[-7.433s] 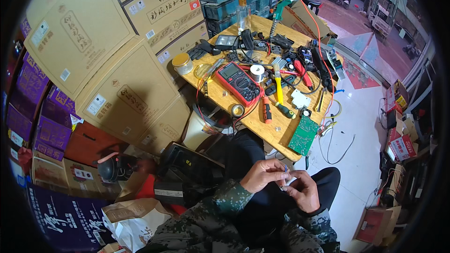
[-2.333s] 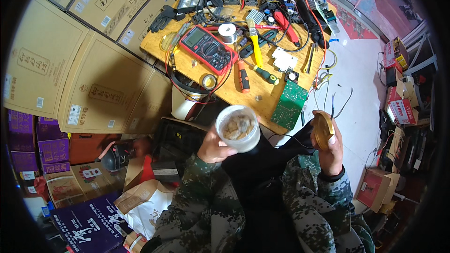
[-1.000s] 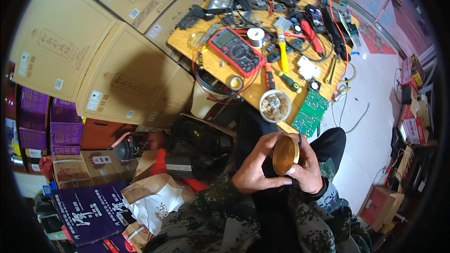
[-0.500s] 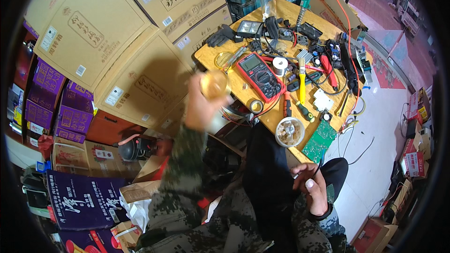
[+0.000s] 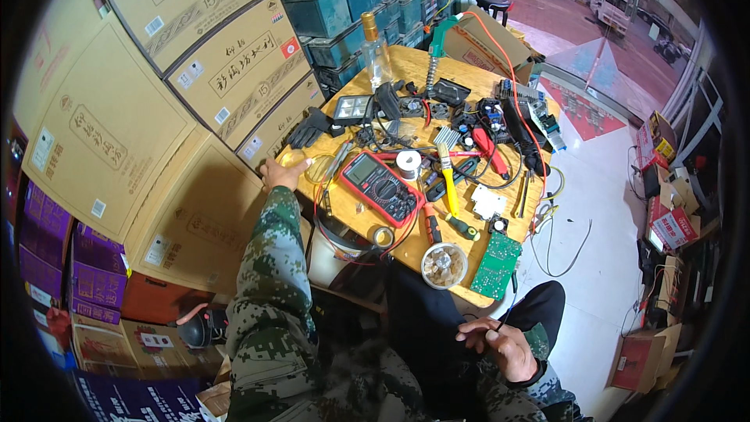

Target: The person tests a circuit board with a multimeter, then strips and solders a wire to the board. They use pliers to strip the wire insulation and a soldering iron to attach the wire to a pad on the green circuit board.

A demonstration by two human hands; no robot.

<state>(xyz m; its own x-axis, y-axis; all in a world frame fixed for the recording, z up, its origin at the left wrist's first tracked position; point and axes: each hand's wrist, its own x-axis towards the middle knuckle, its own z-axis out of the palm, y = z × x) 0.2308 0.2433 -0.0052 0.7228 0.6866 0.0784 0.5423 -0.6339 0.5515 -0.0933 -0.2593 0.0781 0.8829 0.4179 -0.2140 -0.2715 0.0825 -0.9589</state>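
While the left hand (image 5: 281, 174) is resting at the lid (image 5: 292, 158), left of the meter (image 5: 382, 186), I cannot tell if its fingers are clamping. The flat, round lid is having no long axis; a careless push could be sending it over the table's (image 5: 342, 215) edge. Nearer than the meter and to its right, the right hand (image 5: 506, 350) is pinching the cable (image 5: 508, 315), whose length is pointing away from the person, slightly rightward.

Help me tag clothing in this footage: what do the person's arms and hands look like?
Both arms wear long camouflage sleeves in a blocky, pixel-like pattern of greens, black and pale patches: the left sleeve and the right sleeve. The left hand and right hand wear no gloves. A dark cuff shows at the right wrist.
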